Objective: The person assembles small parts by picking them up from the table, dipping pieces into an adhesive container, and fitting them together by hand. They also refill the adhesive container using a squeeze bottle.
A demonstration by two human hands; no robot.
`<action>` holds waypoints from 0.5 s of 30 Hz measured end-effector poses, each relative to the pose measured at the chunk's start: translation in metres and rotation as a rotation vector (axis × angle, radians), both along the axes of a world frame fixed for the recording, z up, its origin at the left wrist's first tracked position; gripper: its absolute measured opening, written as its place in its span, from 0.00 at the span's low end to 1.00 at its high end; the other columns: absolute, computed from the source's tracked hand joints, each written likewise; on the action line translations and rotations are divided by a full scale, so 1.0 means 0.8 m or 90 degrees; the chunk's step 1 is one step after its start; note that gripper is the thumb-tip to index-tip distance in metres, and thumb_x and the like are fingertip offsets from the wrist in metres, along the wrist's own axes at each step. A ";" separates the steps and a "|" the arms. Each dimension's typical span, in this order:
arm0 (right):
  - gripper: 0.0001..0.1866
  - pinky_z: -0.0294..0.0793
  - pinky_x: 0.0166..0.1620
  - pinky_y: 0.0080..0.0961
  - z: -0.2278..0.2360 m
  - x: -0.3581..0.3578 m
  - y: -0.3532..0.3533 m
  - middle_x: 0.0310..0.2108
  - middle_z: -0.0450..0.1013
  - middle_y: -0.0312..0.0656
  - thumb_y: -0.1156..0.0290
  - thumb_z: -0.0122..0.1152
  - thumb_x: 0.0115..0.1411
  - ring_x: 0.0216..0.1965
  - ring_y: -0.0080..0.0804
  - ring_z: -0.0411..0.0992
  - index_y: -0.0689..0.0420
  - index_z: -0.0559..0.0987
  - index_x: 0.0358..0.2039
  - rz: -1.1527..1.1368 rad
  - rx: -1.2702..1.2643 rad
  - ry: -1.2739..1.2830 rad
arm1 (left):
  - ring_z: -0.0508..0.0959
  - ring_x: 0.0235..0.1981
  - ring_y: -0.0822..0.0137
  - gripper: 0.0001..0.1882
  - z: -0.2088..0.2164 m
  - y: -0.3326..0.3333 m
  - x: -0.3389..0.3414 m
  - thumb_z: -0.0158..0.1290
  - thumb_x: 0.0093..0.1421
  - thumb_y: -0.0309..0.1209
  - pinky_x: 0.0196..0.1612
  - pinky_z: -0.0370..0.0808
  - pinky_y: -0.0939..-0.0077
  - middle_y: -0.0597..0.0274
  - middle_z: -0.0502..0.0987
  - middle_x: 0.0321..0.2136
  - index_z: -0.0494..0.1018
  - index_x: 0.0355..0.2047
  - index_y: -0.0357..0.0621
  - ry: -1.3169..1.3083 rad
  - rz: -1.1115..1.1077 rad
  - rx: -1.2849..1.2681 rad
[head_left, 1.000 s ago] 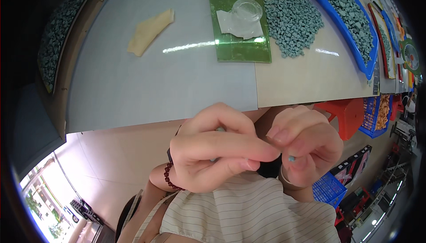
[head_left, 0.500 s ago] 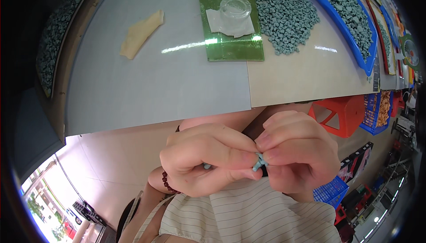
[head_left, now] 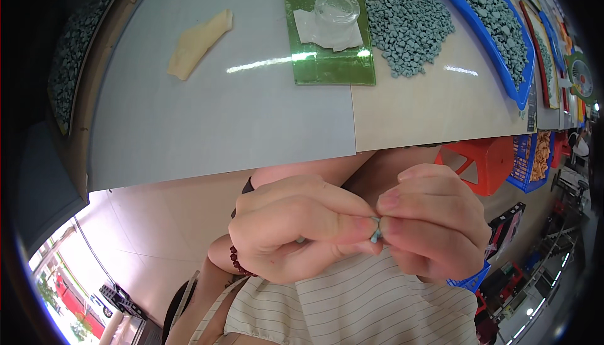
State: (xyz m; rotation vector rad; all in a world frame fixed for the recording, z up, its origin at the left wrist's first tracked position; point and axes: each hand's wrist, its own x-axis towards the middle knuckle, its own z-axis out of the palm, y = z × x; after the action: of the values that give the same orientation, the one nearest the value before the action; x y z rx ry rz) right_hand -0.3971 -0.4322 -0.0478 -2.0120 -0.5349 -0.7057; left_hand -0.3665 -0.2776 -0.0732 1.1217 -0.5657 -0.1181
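Both hands are held close to my chest, below the table's near edge. My left hand (head_left: 296, 231) and my right hand (head_left: 431, 219) meet fingertip to fingertip and pinch one small grey-blue piece (head_left: 375, 235) between them. Most of the piece is hidden by the fingers. A dark red bead bracelet (head_left: 238, 261) circles my left wrist. On the table lies a heap of small grey-green pieces (head_left: 409, 21) of the same kind.
A green glass plate (head_left: 327, 65) carries a white paper and a clear round lid (head_left: 336, 6). A pale yellow cloth (head_left: 198, 43) lies to the left. A blue tray (head_left: 503, 74) of grey-green pieces stands at the right, a red stool (head_left: 484, 162) below the table.
My hands have drawn together; the fingertips now meet around the small piece. The view has shifted slightly, so the table sits higher in the picture.
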 end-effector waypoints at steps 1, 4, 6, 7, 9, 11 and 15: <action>0.08 0.73 0.29 0.32 0.004 0.000 -0.005 0.28 0.73 0.47 0.78 0.62 0.43 0.25 0.36 0.72 0.62 0.73 0.25 -0.001 -0.003 -0.002 | 0.74 0.19 0.73 0.10 0.004 0.000 0.002 0.60 0.44 0.19 0.22 0.70 0.86 0.56 0.77 0.24 0.73 0.28 0.35 -0.002 -0.001 -0.003; 0.11 0.73 0.29 0.31 0.008 0.001 -0.012 0.30 0.72 0.47 0.75 0.64 0.43 0.27 0.35 0.71 0.61 0.74 0.28 0.093 0.043 0.097 | 0.69 0.17 0.78 0.08 0.012 0.002 0.009 0.60 0.47 0.22 0.19 0.64 0.89 0.62 0.77 0.24 0.73 0.28 0.37 0.113 -0.104 -0.008; 0.14 0.72 0.28 0.28 -0.002 0.005 0.000 0.32 0.71 0.46 0.70 0.68 0.42 0.30 0.34 0.70 0.61 0.76 0.30 0.034 0.127 0.056 | 0.66 0.15 0.81 0.07 0.010 0.002 0.010 0.59 0.49 0.24 0.19 0.61 0.90 0.67 0.76 0.23 0.72 0.28 0.39 0.201 -0.157 -0.009; 0.14 0.72 0.28 0.28 -0.004 0.006 -0.001 0.32 0.71 0.46 0.70 0.68 0.42 0.30 0.34 0.70 0.61 0.76 0.30 0.033 0.126 0.055 | 0.66 0.15 0.81 0.07 0.009 0.001 0.011 0.59 0.49 0.24 0.19 0.61 0.90 0.67 0.76 0.23 0.72 0.28 0.39 0.200 -0.158 -0.010; 0.16 0.70 0.27 0.24 -0.006 0.009 -0.003 0.31 0.70 0.44 0.67 0.69 0.40 0.30 0.33 0.69 0.60 0.77 0.30 0.070 0.081 0.016 | 0.65 0.16 0.83 0.07 0.007 0.001 0.014 0.58 0.51 0.26 0.21 0.62 0.89 0.69 0.74 0.21 0.72 0.29 0.39 0.206 -0.198 0.026; 0.16 0.69 0.26 0.23 -0.012 0.010 -0.006 0.31 0.70 0.44 0.67 0.69 0.40 0.30 0.32 0.69 0.60 0.78 0.29 0.078 0.082 0.009 | 0.65 0.16 0.83 0.08 0.001 0.001 0.015 0.58 0.51 0.28 0.21 0.63 0.88 0.70 0.74 0.20 0.72 0.30 0.39 0.178 -0.206 0.050; 0.16 0.67 0.23 0.21 0.004 0.014 -0.023 0.27 0.69 0.41 0.68 0.69 0.41 0.27 0.29 0.67 0.61 0.77 0.30 0.090 0.024 0.083 | 0.66 0.18 0.83 0.08 0.001 -0.002 0.011 0.55 0.54 0.30 0.24 0.64 0.89 0.68 0.72 0.20 0.71 0.28 0.39 0.227 -0.195 0.056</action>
State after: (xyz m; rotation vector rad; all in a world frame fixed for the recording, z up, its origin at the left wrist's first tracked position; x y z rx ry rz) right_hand -0.3856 -0.4503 -0.0443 -1.9482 -0.5755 -0.4924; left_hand -0.3578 -0.2788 -0.0722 1.0613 -0.4111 -0.6019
